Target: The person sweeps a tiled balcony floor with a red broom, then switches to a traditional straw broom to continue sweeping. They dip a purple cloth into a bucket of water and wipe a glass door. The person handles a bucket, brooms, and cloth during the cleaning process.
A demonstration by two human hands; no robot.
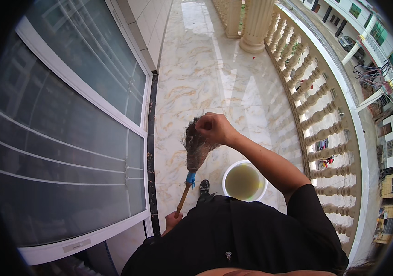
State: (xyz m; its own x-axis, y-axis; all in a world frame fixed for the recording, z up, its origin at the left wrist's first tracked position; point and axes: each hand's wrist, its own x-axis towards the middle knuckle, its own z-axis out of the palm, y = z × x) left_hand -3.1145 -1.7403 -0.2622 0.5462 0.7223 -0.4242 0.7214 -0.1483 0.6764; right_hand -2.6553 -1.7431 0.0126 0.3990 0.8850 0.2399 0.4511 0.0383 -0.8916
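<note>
A broom (196, 151) with ragged brown bristles is held up in front of me, bristles away from my body. Blue binding (190, 177) wraps the neck where the bristles join the wooden handle (183, 200). My left hand (173, 220) grips that handle low down, beside my black shirt. At the far end of the bristles is my right hand (217, 128), its thumb and forefinger curled into a ring. Whether those fingertips pinch any strands is too small to tell. A white bucket (264, 186) of murky, yellowish water (242, 181) stands on the floor below my right forearm.
Glossy marble-patterned tiles (189, 86) cover the balcony floor. Sliding glass doors (79, 145) run along the left. A balustrade (315, 103) curves along the right, with a fluted column (255, 24) further ahead. My dark shoe (204, 186) is left of the bucket.
</note>
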